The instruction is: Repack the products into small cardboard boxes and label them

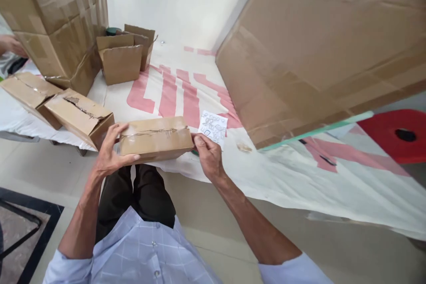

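A small taped cardboard box (156, 135) is at the near edge of the cloth-covered table, between my two hands. My left hand (111, 151) grips its left end, thumb along the near side and fingers over the far corner. At the right end, my right hand (209, 153) has thumb and fingers pressed together against the box's edge; the fingertips are partly hidden. Clear tape crosses the top seam. Just beyond my right hand lies a white printed sheet (214, 126). Left of the box sits another closed cardboard box (81, 113) with a torn-looking seam.
A third closed box (29, 91) lies farther left. Tall stacked cartons (66, 26) stand behind, near open small boxes (121, 64). A large cardboard panel (319, 53) leans at the right, by a red object (392, 135). Another person's hand (12, 45) shows far left.
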Action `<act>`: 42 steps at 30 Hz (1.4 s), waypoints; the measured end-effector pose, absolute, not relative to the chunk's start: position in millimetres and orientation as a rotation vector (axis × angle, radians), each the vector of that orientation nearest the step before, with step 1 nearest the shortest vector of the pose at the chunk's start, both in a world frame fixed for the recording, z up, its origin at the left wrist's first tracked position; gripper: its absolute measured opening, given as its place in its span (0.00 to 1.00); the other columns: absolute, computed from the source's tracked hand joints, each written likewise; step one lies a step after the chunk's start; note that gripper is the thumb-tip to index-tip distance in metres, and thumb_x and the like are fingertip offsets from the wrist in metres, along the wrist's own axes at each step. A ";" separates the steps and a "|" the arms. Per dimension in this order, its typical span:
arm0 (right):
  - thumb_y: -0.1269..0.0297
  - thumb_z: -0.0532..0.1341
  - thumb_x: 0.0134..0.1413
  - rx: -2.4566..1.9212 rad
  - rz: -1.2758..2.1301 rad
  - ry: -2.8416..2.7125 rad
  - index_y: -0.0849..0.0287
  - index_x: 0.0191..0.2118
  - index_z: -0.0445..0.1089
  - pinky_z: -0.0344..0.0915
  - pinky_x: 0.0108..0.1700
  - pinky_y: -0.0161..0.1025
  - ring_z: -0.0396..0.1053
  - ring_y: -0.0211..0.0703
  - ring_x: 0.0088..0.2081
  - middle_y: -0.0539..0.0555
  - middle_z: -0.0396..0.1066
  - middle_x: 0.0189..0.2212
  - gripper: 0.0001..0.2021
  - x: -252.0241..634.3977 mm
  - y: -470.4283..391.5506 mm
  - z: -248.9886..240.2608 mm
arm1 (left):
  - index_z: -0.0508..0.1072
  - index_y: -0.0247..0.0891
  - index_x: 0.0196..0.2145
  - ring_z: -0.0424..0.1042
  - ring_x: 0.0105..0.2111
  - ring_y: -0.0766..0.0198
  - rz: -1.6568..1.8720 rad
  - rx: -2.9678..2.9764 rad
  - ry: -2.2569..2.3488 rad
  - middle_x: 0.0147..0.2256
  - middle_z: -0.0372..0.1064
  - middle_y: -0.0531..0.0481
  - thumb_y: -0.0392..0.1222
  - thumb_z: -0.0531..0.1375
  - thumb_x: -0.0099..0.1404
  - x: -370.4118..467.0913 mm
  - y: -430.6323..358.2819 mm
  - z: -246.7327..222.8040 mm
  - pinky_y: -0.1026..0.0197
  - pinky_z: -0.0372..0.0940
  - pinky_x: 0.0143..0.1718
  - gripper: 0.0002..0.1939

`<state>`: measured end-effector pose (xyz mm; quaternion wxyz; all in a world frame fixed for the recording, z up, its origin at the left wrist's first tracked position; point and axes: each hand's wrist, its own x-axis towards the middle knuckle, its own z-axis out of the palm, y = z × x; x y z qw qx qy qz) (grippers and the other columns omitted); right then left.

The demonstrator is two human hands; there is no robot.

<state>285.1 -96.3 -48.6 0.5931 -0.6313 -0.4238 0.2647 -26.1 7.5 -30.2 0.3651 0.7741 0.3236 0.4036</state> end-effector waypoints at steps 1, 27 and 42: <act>0.44 0.62 0.64 -1.424 0.605 -1.007 0.55 0.38 0.77 0.71 0.37 0.38 0.72 0.43 0.35 0.52 0.76 0.33 0.19 277.8 -97.2 -44.5 | 0.71 0.43 0.66 0.65 0.69 0.36 1.055 1.910 0.849 0.68 0.65 0.36 0.64 0.78 0.52 -33.8 12.8 -33.9 0.37 0.66 0.68 0.49; 0.49 0.58 0.74 -1.256 0.298 -1.271 0.54 0.48 0.76 0.76 0.48 0.46 0.75 0.50 0.49 0.59 0.76 0.48 0.16 269.3 -105.9 -37.6 | 0.67 0.45 0.49 0.71 0.62 0.42 1.078 1.637 0.849 0.57 0.72 0.41 0.58 0.84 0.36 -40.4 20.2 -24.7 0.46 0.68 0.62 0.48; 0.43 0.56 0.69 -1.523 0.287 -1.399 0.52 0.46 0.75 0.75 0.47 0.51 0.76 0.55 0.46 0.59 0.77 0.44 0.20 300.0 -97.6 -71.5 | 0.78 0.41 0.43 0.71 0.63 0.41 0.966 1.808 0.885 0.61 0.68 0.38 0.64 0.77 0.53 -42.5 0.8 -17.7 0.42 0.69 0.63 0.30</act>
